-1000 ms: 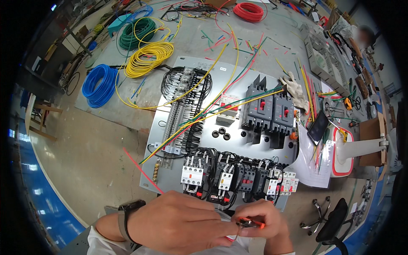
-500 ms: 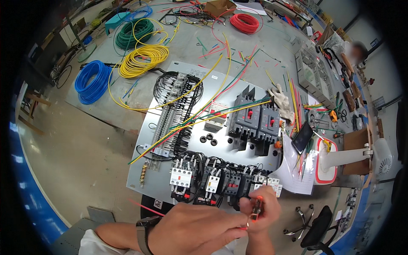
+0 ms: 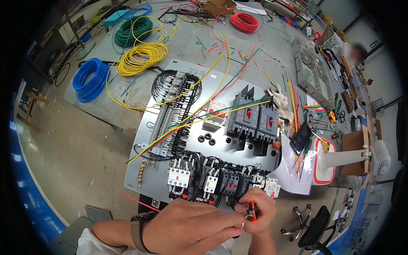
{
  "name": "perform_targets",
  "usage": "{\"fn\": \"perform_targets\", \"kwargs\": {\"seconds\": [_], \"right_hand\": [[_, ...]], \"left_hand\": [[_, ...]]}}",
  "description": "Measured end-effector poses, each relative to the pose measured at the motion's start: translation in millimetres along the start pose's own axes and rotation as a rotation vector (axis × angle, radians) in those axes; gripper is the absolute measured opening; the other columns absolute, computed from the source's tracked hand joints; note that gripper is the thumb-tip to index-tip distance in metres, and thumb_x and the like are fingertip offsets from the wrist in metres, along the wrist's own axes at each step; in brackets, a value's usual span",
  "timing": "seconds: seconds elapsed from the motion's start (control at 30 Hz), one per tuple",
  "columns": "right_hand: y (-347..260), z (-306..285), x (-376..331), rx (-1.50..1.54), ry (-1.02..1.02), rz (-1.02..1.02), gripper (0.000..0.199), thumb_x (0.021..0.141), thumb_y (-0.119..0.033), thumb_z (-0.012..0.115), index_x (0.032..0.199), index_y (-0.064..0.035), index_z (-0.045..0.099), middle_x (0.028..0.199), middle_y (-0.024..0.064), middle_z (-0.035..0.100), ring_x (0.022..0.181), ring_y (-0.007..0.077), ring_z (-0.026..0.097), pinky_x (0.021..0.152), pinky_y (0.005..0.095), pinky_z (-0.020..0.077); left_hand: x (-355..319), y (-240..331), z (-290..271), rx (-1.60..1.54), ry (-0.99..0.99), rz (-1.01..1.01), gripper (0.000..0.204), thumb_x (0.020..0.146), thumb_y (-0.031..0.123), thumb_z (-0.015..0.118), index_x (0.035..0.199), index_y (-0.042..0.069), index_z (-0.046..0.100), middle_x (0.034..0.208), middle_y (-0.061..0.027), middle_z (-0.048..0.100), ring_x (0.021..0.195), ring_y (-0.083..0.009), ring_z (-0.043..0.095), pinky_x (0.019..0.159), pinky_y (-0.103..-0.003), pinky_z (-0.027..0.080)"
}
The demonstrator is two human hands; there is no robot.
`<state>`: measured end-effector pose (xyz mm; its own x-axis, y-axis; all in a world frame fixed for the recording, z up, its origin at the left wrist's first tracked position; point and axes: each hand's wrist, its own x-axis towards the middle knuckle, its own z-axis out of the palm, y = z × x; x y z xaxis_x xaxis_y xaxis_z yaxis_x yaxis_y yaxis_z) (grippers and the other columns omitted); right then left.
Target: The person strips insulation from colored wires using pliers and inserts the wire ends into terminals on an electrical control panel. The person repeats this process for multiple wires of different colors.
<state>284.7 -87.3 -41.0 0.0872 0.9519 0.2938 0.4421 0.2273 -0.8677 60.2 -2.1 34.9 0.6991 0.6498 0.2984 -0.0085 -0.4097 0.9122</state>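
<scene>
My left hand [image 3: 191, 227], a watch on its wrist, pinches a red wire [image 3: 140, 201]. The wire's tail sticks out to the left past the wrist, and its working end shows at my fingertips with a pale, curved tip. My right hand [image 3: 263, 210] is closed around pliers with orange-red handles [image 3: 251, 210]; their jaws are mostly hidden and lie close to that tip. Both hands meet in front of the near edge of a metal mounting plate [image 3: 137, 174], where a row of contactors [image 3: 179, 177] is fixed.
The plate carries a wired terminal strip [image 3: 163, 123] and black circuit breakers [image 3: 246, 117], with loose yellow, green and red wires across it. Behind lie blue [image 3: 90, 80], yellow [image 3: 142, 59], green and red wire coils [image 3: 244, 23]. Papers [image 3: 293, 174] and a white fan [image 3: 325, 161] stand right.
My right hand and the pliers have turned and shifted slightly left. The wire tip at my fingers now shows a curve. The whole view has moved a little.
</scene>
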Motion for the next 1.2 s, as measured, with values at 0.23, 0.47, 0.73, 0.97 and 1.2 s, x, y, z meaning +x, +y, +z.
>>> {"fn": "perform_targets", "kwargs": {"seconds": [0.23,0.47,0.73,0.97,1.2], "right_hand": [[14.2,19.0,1.6,-0.405,0.401,-0.205,0.024,0.091,-0.012,0.081,0.094,-0.0015,0.060,0.077,0.0050,0.049,0.063,0.0165,0.043,0.057,0.0314,0.0349],[4.6,-11.1,5.7,0.057,-0.077,0.017,0.027,0.069,0.002,0.086,0.091,-0.0010,0.071,0.078,0.0097,0.068,0.064,0.0185,0.062,0.057,0.0285,0.0472],[-1.3,-12.7,6.6,0.142,-0.132,0.024,0.021,0.073,0.001,0.085,0.087,-0.0013,0.070,0.076,0.0084,0.065,0.062,0.0191,0.061,0.056,0.0300,0.0461],[18.1,10.5,-0.3,-0.338,0.425,-0.284,0.021,0.081,-0.004,0.083,0.085,-0.0006,0.062,0.071,0.0066,0.056,0.063,0.0188,0.051,0.057,0.0306,0.0387],[9.5,-18.1,8.0,0.203,-0.201,0.007,0.027,0.067,0.003,0.087,0.090,0.0011,0.073,0.077,0.0095,0.067,0.062,0.0208,0.061,0.057,0.0301,0.0471]], "left_hand": [[1.2,2.3,16.0,-0.013,0.071,-0.043,0.022,0.092,0.011,0.082,0.111,0.001,0.077,0.075,-0.0074,0.072,0.057,-0.0207,0.067,0.051,-0.032,0.051],[3.6,-1.9,6.5,0.080,0.000,0.082,0.022,0.090,0.009,0.082,0.109,0.001,0.075,0.074,-0.0073,0.069,0.057,-0.0193,0.064,0.050,-0.031,0.049],[1.1,-7.1,10.3,0.065,0.043,0.173,0.023,0.089,0.011,0.083,0.108,0.001,0.076,0.073,-0.0070,0.068,0.056,-0.0185,0.063,0.048,-0.032,0.048],[0.2,-1.6,18.3,0.083,0.059,0.128,0.021,0.087,0.008,0.084,0.105,0.002,0.076,0.072,-0.0065,0.067,0.055,-0.0187,0.062,0.048,-0.031,0.047],[7.1,-7.1,9.2,0.115,0.010,0.226,0.023,0.084,0.008,0.086,0.104,0.003,0.076,0.075,-0.0052,0.067,0.057,-0.0175,0.062,0.048,-0.030,0.046]]}}
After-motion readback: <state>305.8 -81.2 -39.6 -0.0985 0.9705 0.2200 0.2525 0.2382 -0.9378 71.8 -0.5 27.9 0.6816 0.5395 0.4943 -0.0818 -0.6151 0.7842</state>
